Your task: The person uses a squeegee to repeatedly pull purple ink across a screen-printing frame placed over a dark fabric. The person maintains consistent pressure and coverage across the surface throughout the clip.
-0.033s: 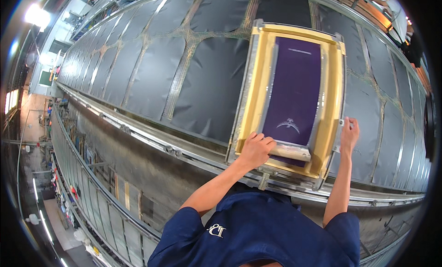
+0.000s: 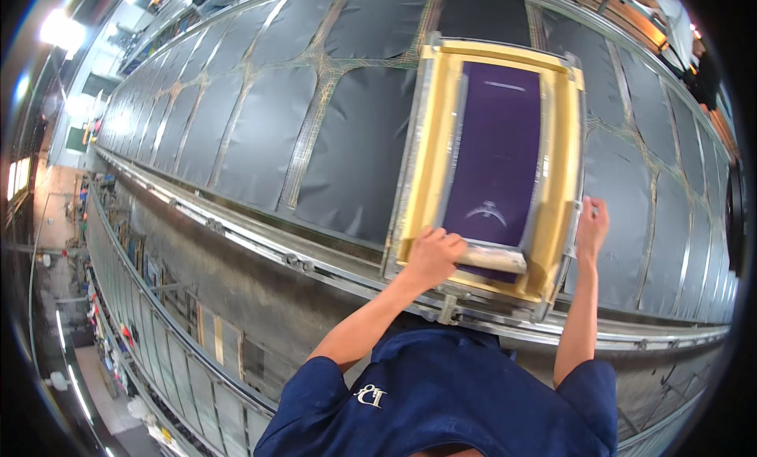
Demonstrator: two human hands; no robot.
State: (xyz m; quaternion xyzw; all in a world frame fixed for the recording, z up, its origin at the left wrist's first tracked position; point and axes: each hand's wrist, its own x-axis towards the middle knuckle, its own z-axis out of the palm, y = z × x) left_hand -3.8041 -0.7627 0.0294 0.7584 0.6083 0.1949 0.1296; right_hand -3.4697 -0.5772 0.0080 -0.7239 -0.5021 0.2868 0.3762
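Observation:
A screen-printing frame with yellow edges, a purple centre and a small pale design near its bottom lies over the long dark table. My left hand is closed on the left end of a wooden-handled squeegee, which lies across the lower part of the screen. My right hand has its fingers curled on the frame's right edge at a small metal fitting. The frame's lower end rests by the metal rail along the table's near edge.
The near rail runs along the table, with a rack below it at the left. Dark panels with patterned strips cover the table. A person in a light top stands across the table at the top right. A bright lamp shines at the far left.
The printing frame has shifted slightly to the left along the table, together with both my hands and the squeegee.

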